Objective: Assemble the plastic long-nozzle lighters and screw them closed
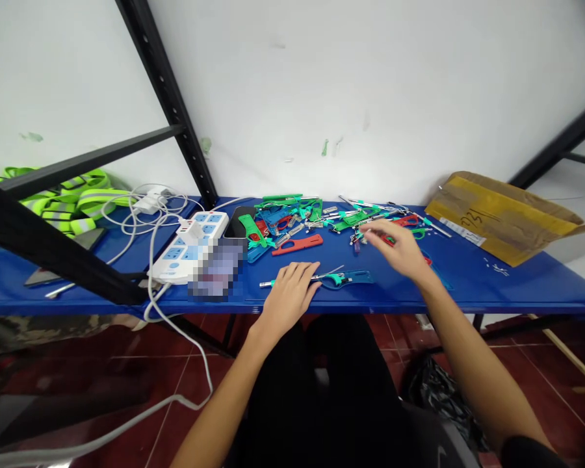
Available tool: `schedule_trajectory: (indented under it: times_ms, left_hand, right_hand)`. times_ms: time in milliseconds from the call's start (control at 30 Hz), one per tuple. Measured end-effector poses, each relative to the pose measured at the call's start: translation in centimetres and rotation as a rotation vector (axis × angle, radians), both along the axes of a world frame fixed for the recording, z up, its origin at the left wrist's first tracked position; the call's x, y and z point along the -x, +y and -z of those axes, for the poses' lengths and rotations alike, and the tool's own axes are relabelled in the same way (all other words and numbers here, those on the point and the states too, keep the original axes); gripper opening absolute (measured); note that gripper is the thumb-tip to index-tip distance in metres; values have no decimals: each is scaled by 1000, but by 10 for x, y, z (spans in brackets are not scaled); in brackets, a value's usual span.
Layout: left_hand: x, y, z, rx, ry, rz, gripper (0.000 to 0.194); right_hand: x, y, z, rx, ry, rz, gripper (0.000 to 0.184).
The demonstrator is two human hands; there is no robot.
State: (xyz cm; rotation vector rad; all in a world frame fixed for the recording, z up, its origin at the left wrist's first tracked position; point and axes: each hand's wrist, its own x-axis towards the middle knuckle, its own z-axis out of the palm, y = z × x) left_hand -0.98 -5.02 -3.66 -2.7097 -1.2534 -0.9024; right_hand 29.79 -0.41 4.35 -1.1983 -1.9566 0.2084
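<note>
In the head view, a half-built utility lighter (355,277) lies on the blue tabletop, its blue shell half to the right and its metal tube to the left. My left hand (288,286) covers the middle of the tube, thumb and fingers closed about it. Farther back on the right, my right hand (394,246) hovers at the front of a heap of lighter parts (353,218). Its fingertips are pinched together; whatever they hold is too small to make out. A red shell half (298,244) lies behind my left hand.
More coloured shells and parts (277,218) are heaped at the back. A white power strip (185,250), a pixelated phone-like device (219,266) and loose cables stand left. On the right lies a taped cardboard box (497,218). A black shelf post (168,84) rises at left.
</note>
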Motion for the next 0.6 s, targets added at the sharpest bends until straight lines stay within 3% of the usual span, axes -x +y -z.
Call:
schedule_trajectory:
  times_ms: [67,100,233,400,600]
  left_hand:
    - [0,0,0,3,-10,5,42]
    - [0,-1,0,4,-12,8,42]
    - [0,-1,0,6,-17,-6,43]
    - [0,-2,0,2,-11,-22,42]
    - [0,-2,-1,-5,-13,-31,41]
  right_hand:
    - [-16,36,-10,54,-102,14,42]
    - [-24,54,-12,148,-176,-48,45]
    - [-39,96,-1,298,-234,-181,55]
    - [-50,107,22,255,-220,-122,47]
    - [-102,110,23,278,-247,70,38]
